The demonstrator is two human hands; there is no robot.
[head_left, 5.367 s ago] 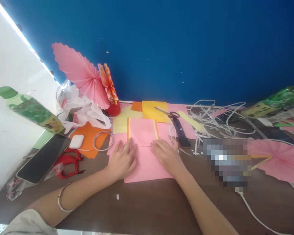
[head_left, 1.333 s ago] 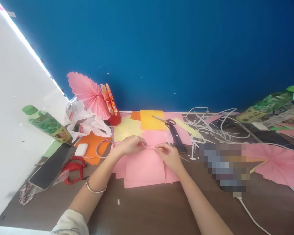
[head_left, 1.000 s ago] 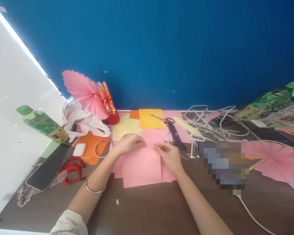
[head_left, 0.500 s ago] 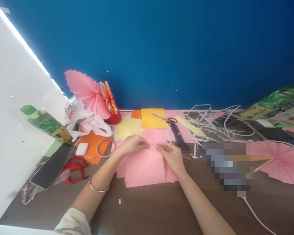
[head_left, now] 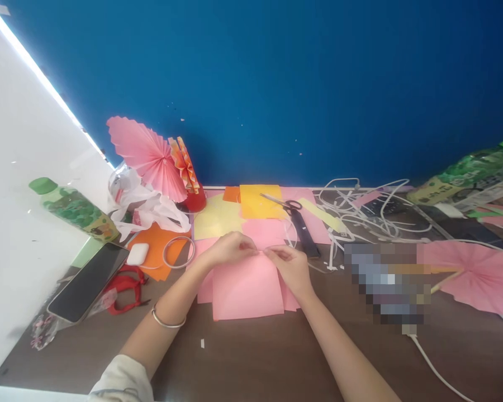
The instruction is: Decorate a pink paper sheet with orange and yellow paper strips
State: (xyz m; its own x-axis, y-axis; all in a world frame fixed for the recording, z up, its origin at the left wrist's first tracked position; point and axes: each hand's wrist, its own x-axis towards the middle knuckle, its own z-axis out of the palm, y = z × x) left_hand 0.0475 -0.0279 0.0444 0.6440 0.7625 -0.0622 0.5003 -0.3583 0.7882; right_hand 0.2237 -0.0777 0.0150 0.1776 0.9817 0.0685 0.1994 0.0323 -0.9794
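The square sheet of pink paper [head_left: 246, 286] lies flat on the dark brown wooden table [head_left: 251, 357], near the middle, on top of a few more pink sheets whose edges show to its left and right. Only its far edge is being worked: there the paper looks turned up into a narrow first pleat, while the rest of the sheet, from the hands back to its near edge, is smooth and uncreased. Judging by the finished pink pleated paper fan [head_left: 145, 156] standing far left, most of the folding seems left to do.

The far edge sits right between the fingertips. The left hand [head_left: 230, 248] has its fingers curled and pressed together, pinching the fold from the left; the right hand [head_left: 288, 262] pinches it from the right, thumb and forefinger closed on the paper, the two hands nearly touching at the middle of the edge.

Beyond the hands lie yellow and orange paper sheets [head_left: 257, 201] with black-handled scissors [head_left: 291, 206] on them. To the right is a tangle of white paper strips and cords [head_left: 360, 212], and another pink paper fan [head_left: 473, 273] lying flat. To the left lie a black smartphone [head_left: 88, 282], a white earbud case [head_left: 137, 254] and a green-capped bottle [head_left: 73, 206].
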